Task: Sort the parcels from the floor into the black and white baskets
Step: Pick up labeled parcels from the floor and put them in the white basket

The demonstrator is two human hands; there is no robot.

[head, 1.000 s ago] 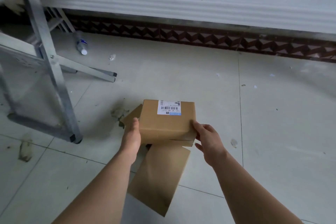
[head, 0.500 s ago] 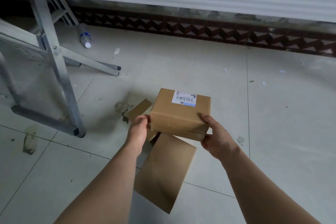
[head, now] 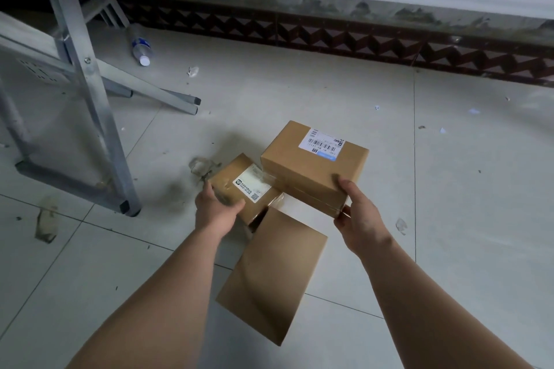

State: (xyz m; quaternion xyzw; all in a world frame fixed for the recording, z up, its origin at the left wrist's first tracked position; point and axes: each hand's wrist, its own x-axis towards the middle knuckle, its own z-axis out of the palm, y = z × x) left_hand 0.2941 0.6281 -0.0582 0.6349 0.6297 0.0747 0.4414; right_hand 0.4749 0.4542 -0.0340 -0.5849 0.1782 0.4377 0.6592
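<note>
The right hand [head: 359, 213] pinches the barcode parcel [head: 311, 168] at its near corner, thumb on top. The left hand [head: 214, 210] grips the small parcel [head: 245, 186] on the floor [head: 449, 189], with a plain parcel [head: 272, 275] just beside it. The cartons appear stiff, light and tape-slick, so opposite edges are the better hold.

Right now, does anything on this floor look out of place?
Yes. A clear plastic water bottle lies on its side near the grey metal frame, crumpled white scraps dot the pale tiled floor, and a dark smudge stains it beside the small brown cardboard parcel.
</note>
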